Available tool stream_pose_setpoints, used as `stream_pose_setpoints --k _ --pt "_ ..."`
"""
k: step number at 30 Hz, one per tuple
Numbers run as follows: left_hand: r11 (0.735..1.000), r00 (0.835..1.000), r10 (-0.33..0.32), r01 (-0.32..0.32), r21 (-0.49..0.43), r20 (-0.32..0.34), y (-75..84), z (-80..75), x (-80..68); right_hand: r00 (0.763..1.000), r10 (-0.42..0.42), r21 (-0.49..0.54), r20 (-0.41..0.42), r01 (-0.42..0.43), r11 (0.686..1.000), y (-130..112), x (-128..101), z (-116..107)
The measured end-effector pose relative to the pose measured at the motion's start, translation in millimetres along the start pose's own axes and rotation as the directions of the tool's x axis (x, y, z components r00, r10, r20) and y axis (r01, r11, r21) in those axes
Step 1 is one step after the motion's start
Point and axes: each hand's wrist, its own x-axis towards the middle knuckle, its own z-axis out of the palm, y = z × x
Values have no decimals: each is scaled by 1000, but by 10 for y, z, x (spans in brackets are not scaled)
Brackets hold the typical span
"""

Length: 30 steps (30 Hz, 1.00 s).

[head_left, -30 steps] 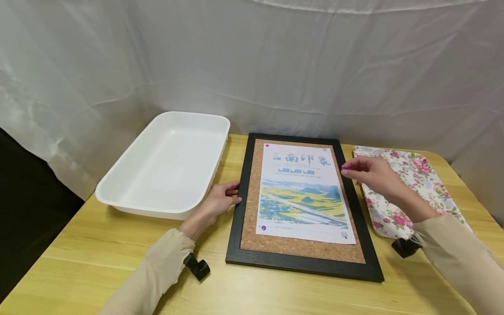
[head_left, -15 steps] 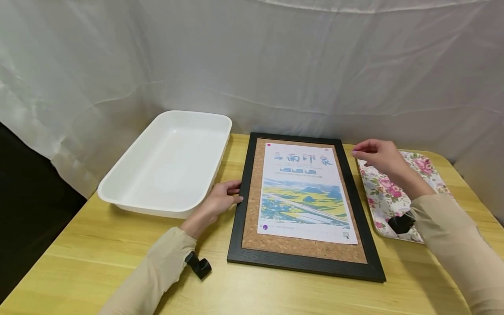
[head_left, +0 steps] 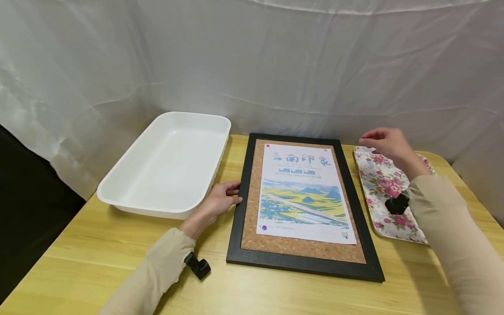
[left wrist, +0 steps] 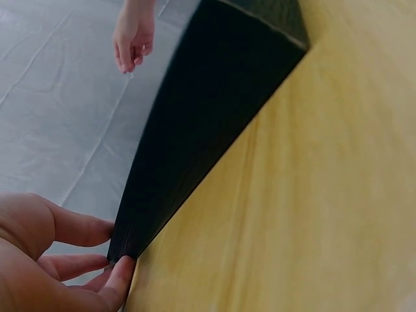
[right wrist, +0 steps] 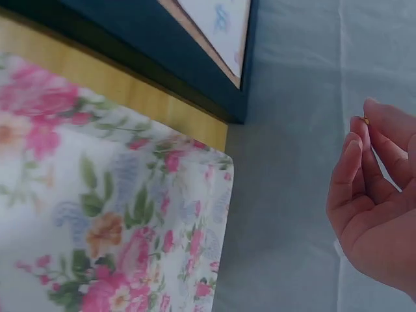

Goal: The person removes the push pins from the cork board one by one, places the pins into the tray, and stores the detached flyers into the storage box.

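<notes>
A black-framed cork board [head_left: 305, 267] lies on the table, bearing a poster [head_left: 303, 192] with a yellow-green landscape. One pink thumbtack [head_left: 267, 145] is at its top left corner, one purple thumbtack [head_left: 264, 227] at its bottom left. A small pinkish spot near the top right is too small to tell. My left hand [head_left: 218, 201] rests its fingertips and thumb against the frame's left edge, also seen in the left wrist view. My right hand [head_left: 387, 142] is raised over the floral tray [head_left: 379, 188], pinching a thumbtack [right wrist: 365, 120] whose gold point shows.
To the left stands a deep white plastic tray [head_left: 165, 166], its near right corner close to my left forearm. A pale curtain [head_left: 295, 70] hangs behind the table [head_left: 118, 258]. The floral tray's far corner lies beside the frame's right edge.
My right hand has moved up and to the right, from beside the frame's right edge to above the floral tray's far end. The left hand and the cork board have stayed put.
</notes>
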Motion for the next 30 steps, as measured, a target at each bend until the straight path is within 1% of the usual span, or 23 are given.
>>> stream_pose_setpoints --k 3,8,14,21,26,30 --pt "1000 1000 -1 1 3 -2 -1 3 -1 1000 3 0 -8 -3 1000 5 47 -30" --pt "1000 1000 -2 2 6 -2 0 7 -7 1000 18 -10 1 -18 1000 52 71 -53" --pt "1000 1000 1 -1 14 -3 0 4 -2 999 36 -29 -7 -36 999 140 76 -45" --pt "1000 1000 -1 1 13 -1 1 -7 -3 997 76 -21 -20 -77 997 252 107 -33" --pt "1000 1000 -5 5 12 -6 0 -6 -8 994 108 -11 -19 -109 994 340 93 -10" --pt "1000 1000 -4 4 12 -4 3 1 -13 992 122 -38 -25 -122 992 434 60 4"
